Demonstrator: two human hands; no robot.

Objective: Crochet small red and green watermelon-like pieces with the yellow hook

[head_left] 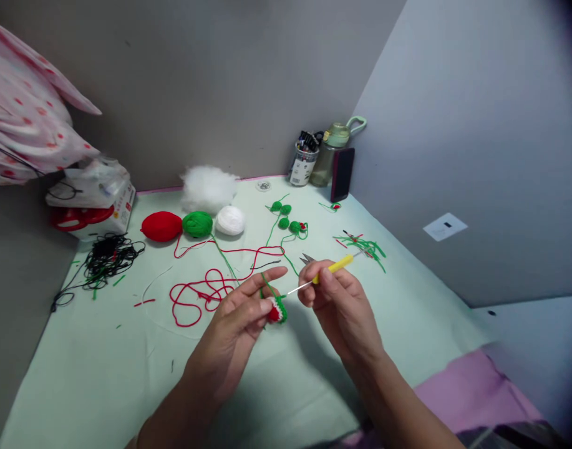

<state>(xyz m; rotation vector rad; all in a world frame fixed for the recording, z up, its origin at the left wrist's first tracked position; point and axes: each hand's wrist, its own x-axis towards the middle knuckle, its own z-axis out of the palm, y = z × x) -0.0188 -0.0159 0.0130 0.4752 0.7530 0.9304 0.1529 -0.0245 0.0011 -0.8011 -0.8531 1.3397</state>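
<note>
Left hand: pinching crocheted piece
Right hand: gripping hook
Green yarn: best kept lightly, evenly taut

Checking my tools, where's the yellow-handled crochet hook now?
Head view, right of centre: the yellow-handled crochet hook is in the right hand, pointing toward the crocheted piece in the left hand.

1 bottle beside 1 pen cup

Single head-worn camera. Axis: forward and down across the desk, toward the grey rear wall. Range: close; the left hand and right hand lie near centre, forearms entering from the bottom edge.
</note>
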